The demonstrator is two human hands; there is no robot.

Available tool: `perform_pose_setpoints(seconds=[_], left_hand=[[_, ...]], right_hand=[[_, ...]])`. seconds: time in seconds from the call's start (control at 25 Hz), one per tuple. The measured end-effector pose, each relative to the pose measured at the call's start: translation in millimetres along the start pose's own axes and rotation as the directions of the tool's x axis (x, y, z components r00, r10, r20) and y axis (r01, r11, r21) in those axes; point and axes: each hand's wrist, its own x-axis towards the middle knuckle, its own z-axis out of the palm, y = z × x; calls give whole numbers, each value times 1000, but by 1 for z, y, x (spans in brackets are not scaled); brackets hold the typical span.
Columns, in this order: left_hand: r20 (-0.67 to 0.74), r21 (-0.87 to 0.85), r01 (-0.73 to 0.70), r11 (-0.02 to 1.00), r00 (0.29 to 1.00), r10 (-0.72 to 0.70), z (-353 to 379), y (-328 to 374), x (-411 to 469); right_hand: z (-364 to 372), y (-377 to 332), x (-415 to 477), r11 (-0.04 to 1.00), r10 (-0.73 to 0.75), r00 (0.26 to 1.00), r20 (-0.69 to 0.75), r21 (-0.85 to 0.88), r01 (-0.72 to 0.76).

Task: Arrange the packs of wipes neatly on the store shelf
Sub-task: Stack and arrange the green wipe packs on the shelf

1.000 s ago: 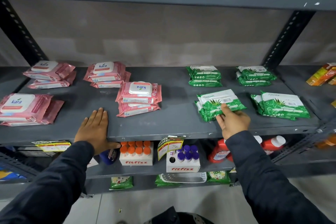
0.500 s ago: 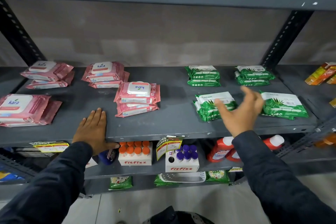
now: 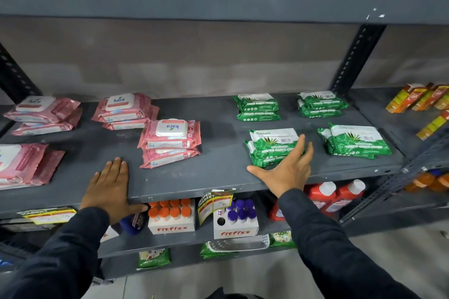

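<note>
Pink Kara wipe packs lie in several stacks on the left half of the grey shelf [image 3: 218, 170]; the nearest-centre pink stack [image 3: 170, 143] sits askew, its top pack turned upside down. Green wipe packs form stacks on the right half: two at the back [image 3: 257, 107] [image 3: 320, 104], two in front [image 3: 269, 145] [image 3: 354, 141]. My right hand [image 3: 286, 170] is spread, fingers apart, resting against the front right corner of the front-left green stack, holding nothing. My left hand [image 3: 109, 187] lies flat on the shelf's front edge, thumb hooked under the lip.
The shelf below holds Fitfizz boxes [image 3: 171, 219] with orange and purple caps, red bottles [image 3: 340, 196] and a price tag [image 3: 213, 204]. Orange-yellow boxes [image 3: 418, 99] sit on the neighbouring shelf to the right. Red cartons stand on the shelf above. A black upright post [image 3: 352, 58] rises at the back right.
My right hand let go of the front-left green stack, lifted up with fingers spread, then came back down against that stack's front corner. The left hand stayed on the shelf edge.
</note>
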Motion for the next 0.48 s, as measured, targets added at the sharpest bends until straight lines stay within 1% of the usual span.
perform_pose_setpoints(seconds=[0.08, 0.28, 0.48], left_hand=[[-9, -7, -1, 1000, 1000, 1, 0, 0, 0], [-15, -8, -7, 1000, 1000, 6, 0, 1, 0], [-11, 1, -1, 1000, 1000, 1, -1, 1, -1]], right_hand=[[2, 1, 0, 1000, -10, 1000, -20, 9, 10], [9, -3, 2, 1000, 18, 999, -51, 17, -17], [8, 0, 5, 1000, 7, 1000, -25, -4, -7]])
